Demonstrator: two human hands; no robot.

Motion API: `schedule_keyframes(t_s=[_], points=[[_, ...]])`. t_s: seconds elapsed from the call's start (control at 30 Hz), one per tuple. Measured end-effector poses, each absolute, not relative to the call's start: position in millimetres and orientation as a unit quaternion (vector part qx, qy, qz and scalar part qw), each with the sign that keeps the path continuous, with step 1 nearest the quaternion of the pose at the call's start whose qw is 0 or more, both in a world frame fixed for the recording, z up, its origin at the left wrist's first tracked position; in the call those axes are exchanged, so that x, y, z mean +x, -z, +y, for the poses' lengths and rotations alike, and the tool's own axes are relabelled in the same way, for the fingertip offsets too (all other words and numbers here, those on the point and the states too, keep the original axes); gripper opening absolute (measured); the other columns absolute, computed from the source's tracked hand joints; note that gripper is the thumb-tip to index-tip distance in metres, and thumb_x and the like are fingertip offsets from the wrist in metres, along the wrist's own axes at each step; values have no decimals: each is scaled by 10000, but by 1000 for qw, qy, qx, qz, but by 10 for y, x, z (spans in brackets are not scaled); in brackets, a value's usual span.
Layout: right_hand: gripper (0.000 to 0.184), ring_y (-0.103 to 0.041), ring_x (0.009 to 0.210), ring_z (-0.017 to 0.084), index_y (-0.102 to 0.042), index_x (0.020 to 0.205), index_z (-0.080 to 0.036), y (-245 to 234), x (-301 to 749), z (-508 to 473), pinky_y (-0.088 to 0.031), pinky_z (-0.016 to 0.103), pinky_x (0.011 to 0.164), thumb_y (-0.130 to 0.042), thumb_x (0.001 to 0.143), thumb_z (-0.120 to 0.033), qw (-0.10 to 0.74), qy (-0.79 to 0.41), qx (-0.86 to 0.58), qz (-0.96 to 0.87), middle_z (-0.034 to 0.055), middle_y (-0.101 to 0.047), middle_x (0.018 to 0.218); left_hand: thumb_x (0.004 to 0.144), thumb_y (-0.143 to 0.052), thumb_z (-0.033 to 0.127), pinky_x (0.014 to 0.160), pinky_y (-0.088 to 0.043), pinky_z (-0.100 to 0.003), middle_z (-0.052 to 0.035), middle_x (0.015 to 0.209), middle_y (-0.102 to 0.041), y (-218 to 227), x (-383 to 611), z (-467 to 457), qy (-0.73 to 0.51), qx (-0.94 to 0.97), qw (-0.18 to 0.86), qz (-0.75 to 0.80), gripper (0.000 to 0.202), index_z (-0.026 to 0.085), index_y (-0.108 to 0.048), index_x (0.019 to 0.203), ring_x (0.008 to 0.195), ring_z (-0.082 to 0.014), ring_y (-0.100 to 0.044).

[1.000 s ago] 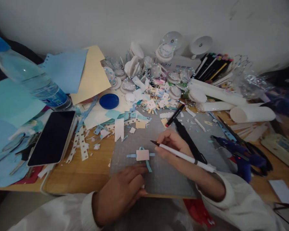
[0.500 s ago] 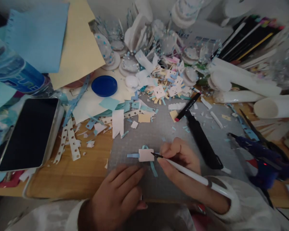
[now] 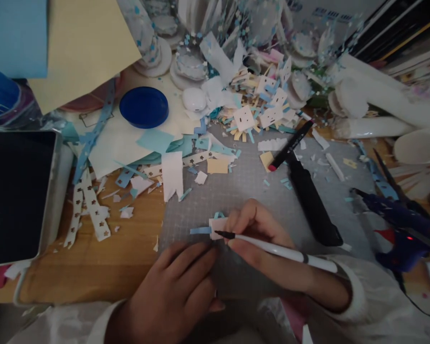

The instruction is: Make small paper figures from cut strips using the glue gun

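My right hand (image 3: pixel 260 229) is closed around a white marker pen (image 3: pixel 272 247); its black tip lies over a small white paper piece (image 3: pixel 217 224). The right fingertips cover the paper's right side. A light blue strip (image 3: pixel 200 231) sticks out of its left side, and a teal loop (image 3: pixel 218 215) shows at its top edge. My left hand (image 3: pixel 179 282) rests just below the paper with curled fingers. A tiny pale bit shows between its thumb and fingers, too small to name. Both lie at the front of the grey cutting mat (image 3: pixel 197 205).
Small paper figures with drawn faces (image 3: pixel 243 118) are heaped behind the mat. On the right lie a black-handled tool (image 3: pixel 313 205), a black marker (image 3: pixel 290 145) and a blue glue gun (image 3: pixel 401 229). A phone (image 3: pixel 17 196) and a blue lid (image 3: pixel 144 107) are on the left.
My right hand and the pen tip have moved left over the white paper, covering its right part. My left hand stays about where it was. The head view has shifted closer.
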State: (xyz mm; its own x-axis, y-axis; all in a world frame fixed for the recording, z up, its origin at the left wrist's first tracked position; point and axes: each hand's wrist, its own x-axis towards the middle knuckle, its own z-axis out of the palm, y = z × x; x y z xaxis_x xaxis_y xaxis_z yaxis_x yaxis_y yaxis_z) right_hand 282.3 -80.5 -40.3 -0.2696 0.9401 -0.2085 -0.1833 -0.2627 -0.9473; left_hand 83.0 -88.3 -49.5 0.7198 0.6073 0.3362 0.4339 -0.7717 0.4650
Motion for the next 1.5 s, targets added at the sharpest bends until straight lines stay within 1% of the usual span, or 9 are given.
schedule_keyframes(t_s=[0.13, 0.33, 0.43, 0.57, 0.67, 0.83, 0.93, 1.07, 1.5], points=[[188, -523, 739, 137, -464, 822, -232, 389, 2810, -776, -421, 284, 638, -621, 863, -327, 418, -660, -466, -416, -15, -515, 760, 1001, -391, 302, 868, -421, -349, -27, 1005, -735, 454, 761, -863, -238, 911, 188, 278, 344, 183, -567, 730, 966, -189, -616], [179, -525, 701, 119, -466, 814, -223, 391, 2824, -755, -406, 256, 598, -613, 869, -309, 409, -654, -469, -430, -18, -548, 745, 1005, -377, 335, 916, -420, -367, -43, 1129, -714, 511, 738, -929, -249, 906, 217, 265, 372, 173, -560, 725, 1045, -198, -607], [153, -509, 642, 106, -469, 827, -224, 403, 2853, -758, -393, 254, 573, -605, 882, -269, 452, -645, -446, -426, -35, -543, 702, 1007, -368, 323, 922, -435, -378, -69, 1159, -704, 519, 738, -965, -263, 902, 223, 259, 354, 170, -558, 751, 1073, -206, -604], [131, -436, 541, 81, -474, 836, -237, 373, 2878, -779, -328, 239, 497, -587, 888, -198, 526, -603, -416, -432, -67, -454, 659, 1002, -367, 285, 921, -440, -385, -117, 1224, -672, 497, 762, -956, -271, 904, 182, 276, 316, 172, -549, 769, 1174, -230, -561], [138, -422, 545, 85, -479, 828, -237, 342, 2844, -803, -313, 240, 486, -578, 876, -154, 536, -548, -443, -465, -59, -436, 661, 988, -394, 239, 928, -424, -371, -115, 1262, -651, 502, 799, -921, -254, 903, 160, 306, 277, 177, -551, 769, 1205, -230, -540], [143, -449, 605, 104, -470, 816, -239, 397, 2739, -845, -368, 250, 520, -549, 858, -128, 515, -515, -459, -508, -38, -447, 693, 996, -370, 230, 912, -398, -346, -99, 1251, -659, 522, 840, -888, -222, 908, 152, 321, 309, 177, -548, 749, 1149, -214, -573], [175, -458, 602, 111, -454, 773, -237, 470, 2716, -863, -393, 267, 542, -559, 839, -114, 480, -502, -490, -526, -41, -435, 669, 1004, -359, 249, 909, -393, -349, -93, 1243, -664, 514, 844, -879, -227, 905, 155, 324, 328, 175, -548, 747, 1143, -214, -568], [200, -441, 569, 102, -443, 741, -235, 510, 2732, -870, -379, 257, 512, -572, 817, -103, 417, -473, -533, -563, -46, -427, 650, 1006, -355, 256, 878, -416, -346, -78, 1197, -690, 485, 843, -857, -221, 905, 159, 327, 345, 183, -551, 732, 1108, -210, -579], [190, -486, 517, 83, -449, 733, -232, 401, 2734, -803, -362, 217, 457, -576, 793, -104, 355, -402, -564, -628, -52, -506, 611, 1001, -376, 259, 921, -416, -346, -48, 1186, -697, 514, 844, -877, -219, 895, 194, 336, 345, 184, -598, 748, 1133, -200, -560]])
